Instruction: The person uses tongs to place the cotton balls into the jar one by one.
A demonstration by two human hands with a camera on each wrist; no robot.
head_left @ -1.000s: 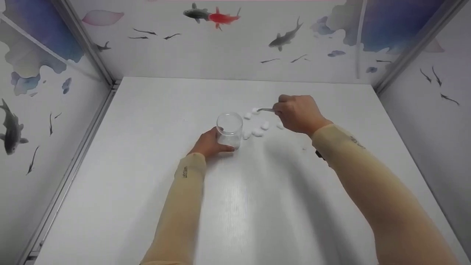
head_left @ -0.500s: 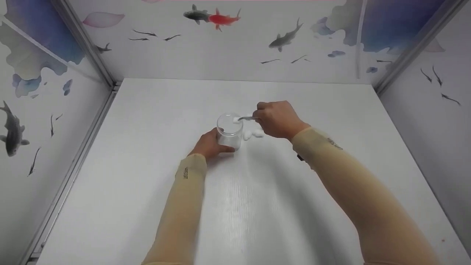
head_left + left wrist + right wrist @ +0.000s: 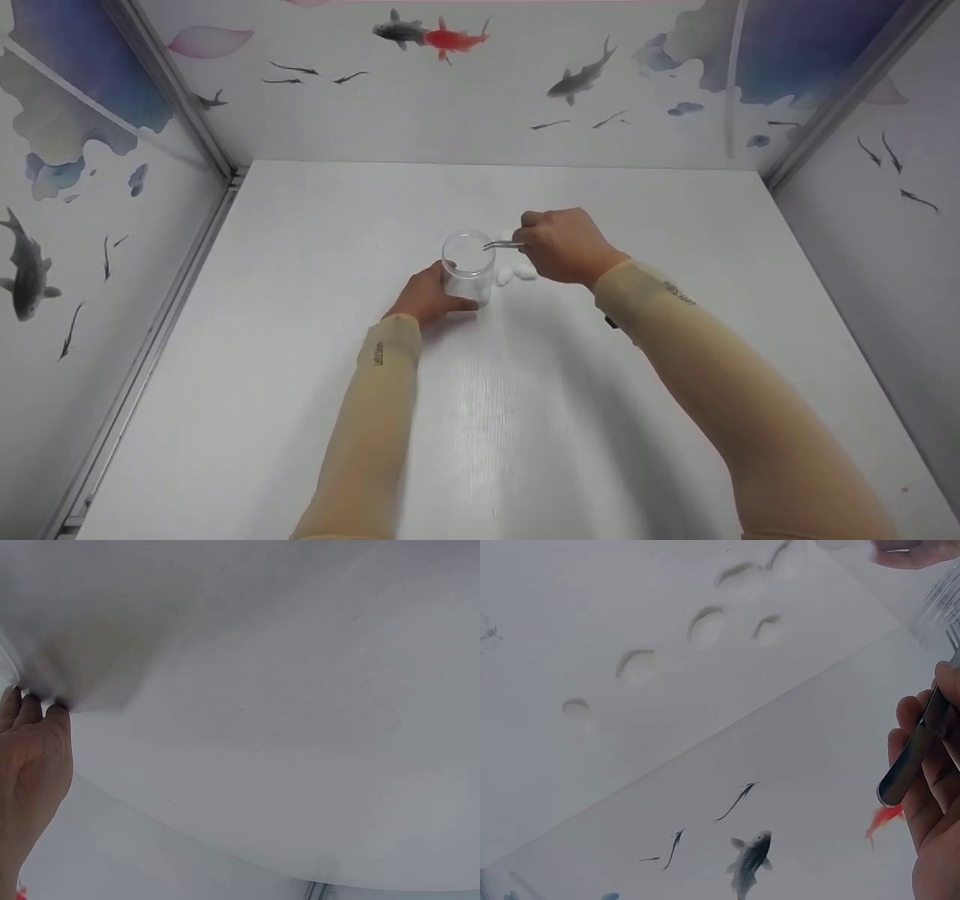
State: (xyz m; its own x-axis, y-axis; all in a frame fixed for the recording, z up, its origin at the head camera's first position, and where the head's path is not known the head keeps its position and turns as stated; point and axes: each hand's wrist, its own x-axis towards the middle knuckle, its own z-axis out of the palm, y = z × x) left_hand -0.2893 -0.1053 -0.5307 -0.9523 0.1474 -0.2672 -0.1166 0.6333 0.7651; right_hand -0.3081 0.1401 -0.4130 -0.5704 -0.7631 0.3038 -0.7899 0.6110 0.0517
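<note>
One jar (image 3: pixel 471 290), upright on the worktop (image 3: pixel 457 435), left hand (image 3: pixel 430 295) curled round it. Right hand (image 3: pixel 564 241) pinches tweezers (image 3: pixel 505 244), tips at jar's mouth, no load visible: likely the release step; next calls for clearing the jar. White balls (image 3: pixel 707 629) right of jar, partly screened by the right hand.

White table (image 3: pixel 300 247): clear jar (image 3: pixel 469 274) is standing toward far edge, roughly midway across; white cotton balls (image 3: pixel 526 272) are lying beside it, toward right edge.

In the head view, the right hand (image 3: pixel 568 244) hides several white pieces (image 3: pixel 526 272). The right wrist view's edge crops the jar (image 3: pixel 940 604).
</note>
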